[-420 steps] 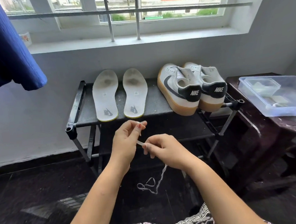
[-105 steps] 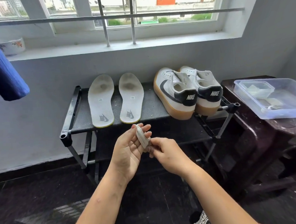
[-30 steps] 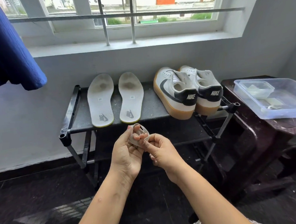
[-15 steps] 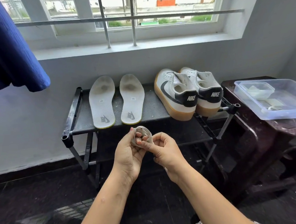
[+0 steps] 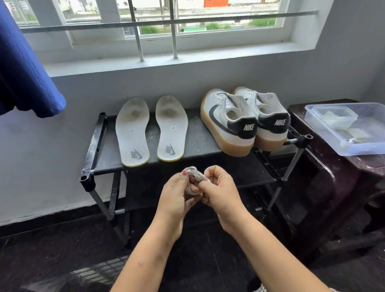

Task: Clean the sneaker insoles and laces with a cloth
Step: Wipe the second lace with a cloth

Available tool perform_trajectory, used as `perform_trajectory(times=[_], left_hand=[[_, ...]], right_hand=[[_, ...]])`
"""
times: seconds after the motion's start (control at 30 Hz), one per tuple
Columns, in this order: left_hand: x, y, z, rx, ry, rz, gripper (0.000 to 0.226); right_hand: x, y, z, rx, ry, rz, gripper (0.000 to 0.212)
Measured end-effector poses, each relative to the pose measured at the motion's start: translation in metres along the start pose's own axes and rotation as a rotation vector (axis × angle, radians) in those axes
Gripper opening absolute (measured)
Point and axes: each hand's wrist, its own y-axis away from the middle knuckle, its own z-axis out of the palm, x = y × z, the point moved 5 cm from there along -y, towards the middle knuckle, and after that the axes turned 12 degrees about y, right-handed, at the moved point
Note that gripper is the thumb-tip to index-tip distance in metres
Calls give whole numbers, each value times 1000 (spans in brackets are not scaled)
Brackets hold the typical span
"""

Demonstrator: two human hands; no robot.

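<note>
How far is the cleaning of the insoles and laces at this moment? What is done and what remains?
Done: both insoles are out of the sneakers and lie side by side on the rack. In hand: the left hand and right hand together hold a lace rolled into a small bundle. Left: the insoles show dark stains, so wiping them seems not yet done; neither hand holds a cloth.

Both hands, left (image 5: 176, 193) and right (image 5: 221, 189), pinch a balled-up lace (image 5: 194, 177) at 6 o'clock; insoles (image 5: 132, 132) and sneakers (image 5: 229, 121) sit on the rack (image 5: 198, 143) around 12.
</note>
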Motion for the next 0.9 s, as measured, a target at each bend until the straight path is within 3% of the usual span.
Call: perform_trajectory(times=[0.23,0.33,0.6,0.9], left_hand=[[-4,1,3,-11,-117,34,27],[-4,3,6,-27,-135,53,26],[-4,4,9,-66,-103,49,30],[-6,-1,0,-33,-102,35,39]], right_hand=[[5,-2,-4,100,161,-11,28],[5,-1,-4,46,165,51,16],[5,0,-1,-58,185,143,21],[10,-3,1,-112,201,127,17]])
